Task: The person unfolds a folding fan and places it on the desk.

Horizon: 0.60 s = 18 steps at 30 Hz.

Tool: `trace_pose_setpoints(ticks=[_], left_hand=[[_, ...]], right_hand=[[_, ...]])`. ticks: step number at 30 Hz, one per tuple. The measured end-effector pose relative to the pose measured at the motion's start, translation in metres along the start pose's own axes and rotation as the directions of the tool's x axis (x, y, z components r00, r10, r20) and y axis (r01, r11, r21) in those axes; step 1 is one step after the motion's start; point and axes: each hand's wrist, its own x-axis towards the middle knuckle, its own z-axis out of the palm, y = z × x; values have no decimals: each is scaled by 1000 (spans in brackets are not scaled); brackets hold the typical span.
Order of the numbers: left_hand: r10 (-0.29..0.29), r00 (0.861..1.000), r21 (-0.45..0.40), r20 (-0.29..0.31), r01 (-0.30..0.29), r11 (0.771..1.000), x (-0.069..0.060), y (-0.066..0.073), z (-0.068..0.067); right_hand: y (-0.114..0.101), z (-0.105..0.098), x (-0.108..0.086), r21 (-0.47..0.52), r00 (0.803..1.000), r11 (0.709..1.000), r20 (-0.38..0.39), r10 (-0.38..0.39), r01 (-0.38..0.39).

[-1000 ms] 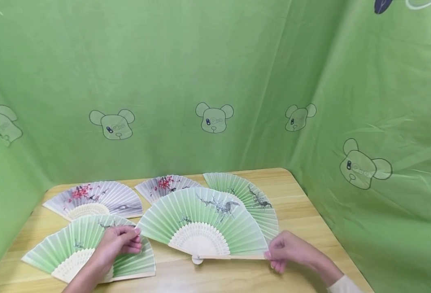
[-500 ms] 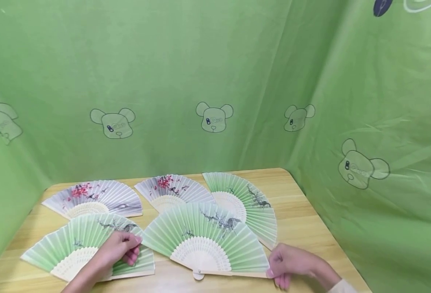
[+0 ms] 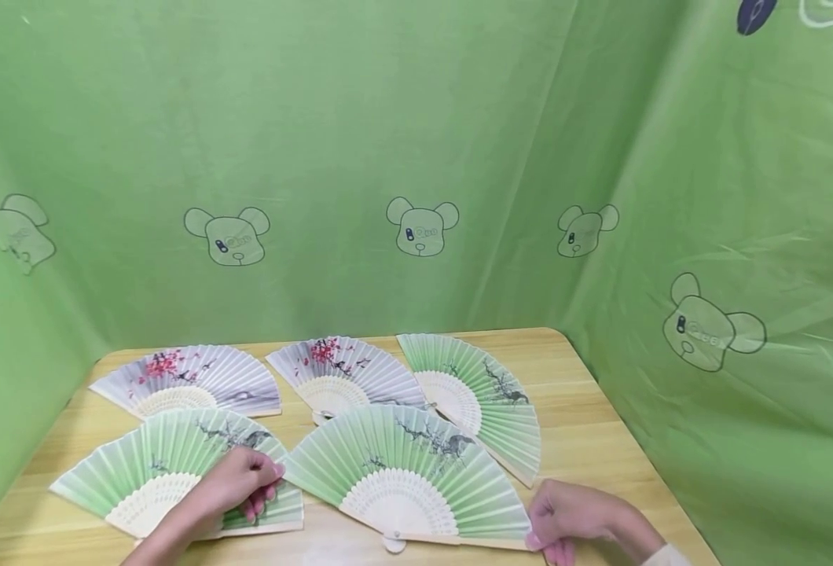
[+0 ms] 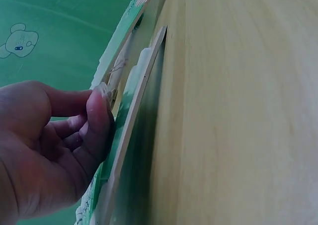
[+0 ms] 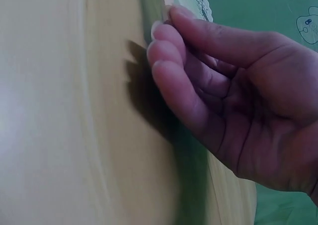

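A spread green folding fan (image 3: 398, 487) with a dark branch print is held between both hands at the front of the table. Its left tip is pinched by my left hand (image 3: 236, 483), thumb against fingers. My right hand (image 3: 579, 515) pinches the right end of its wooden guard. In the right wrist view, that hand (image 5: 238, 91) casts a shadow on the tabletop beneath it. Under my left forearm lies another open green fan (image 3: 148, 464), partly covered by the hand. The left wrist view shows the left hand (image 4: 59, 135) just above that fan's edge.
Behind lie two grey fans with red blossoms, the left grey fan (image 3: 190, 377) and the middle grey fan (image 3: 346, 369). A third green fan (image 3: 487, 393) lies at the back right. Green cloth walls (image 3: 332, 118) enclose the wooden table (image 3: 600, 440).
Both hands have brought the held green fan down and nearer the table's front, uncovering more of the middle grey fan and the back right green fan. Both grips stay the same.
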Motion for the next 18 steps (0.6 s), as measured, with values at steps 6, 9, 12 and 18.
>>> trace_pose_setpoints(ticks=[6, 9, 12, 18], left_hand=[[26, 997, 53, 71, -29, 998, 2, 3, -2], [44, 994, 83, 99, -52, 995, 2, 3, -3], [51, 989, 105, 137, -65, 992, 2, 4, -5], [39, 976, 108, 213, -64, 992, 1, 7, -8]], right_hand=[[-1, -6, -3, -31, 999, 998, -24, 46, -47], [-2, -9, -3, -41, 998, 998, -26, 56, -57], [-3, -11, -3, -45, 998, 997, -15, 55, -56], [-5, -11, -2, -64, 997, 995, 3, 73, -73]])
